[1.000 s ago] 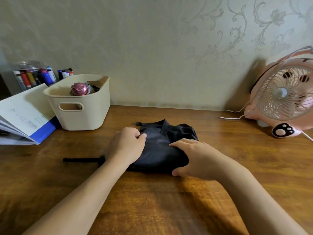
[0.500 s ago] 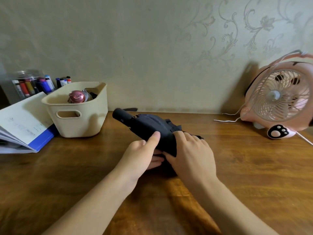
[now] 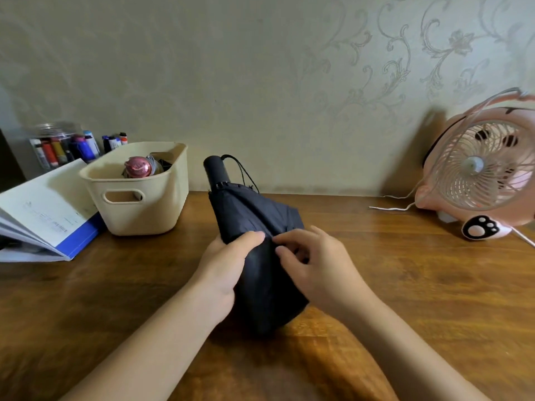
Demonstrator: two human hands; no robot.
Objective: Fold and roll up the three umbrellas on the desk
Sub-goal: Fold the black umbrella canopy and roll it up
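Note:
A black folding umbrella (image 3: 249, 215) stands tilted over the middle of the desk, its handle pointing up and away from me with a cord loop at the top. My left hand (image 3: 228, 261) grips its canopy from the left, thumb over the cloth. My right hand (image 3: 315, 264) is on the right side, its curled fingers pinching the loose fabric. In the cream basket (image 3: 144, 209) lies a rolled umbrella with a pink handle end (image 3: 139, 167), with dark fabric beside it.
An open book with a blue cover (image 3: 43, 218) lies at the left edge. A jar of markers (image 3: 62, 146) stands behind it. A pink desk fan (image 3: 480, 175) with a white cable sits at the back right. The wooden desk (image 3: 419, 285) spreads in front.
The black umbrella was lying flat under both hands; it has been lifted and turned so its handle points up and away. Both hands now hold its canopy lower down.

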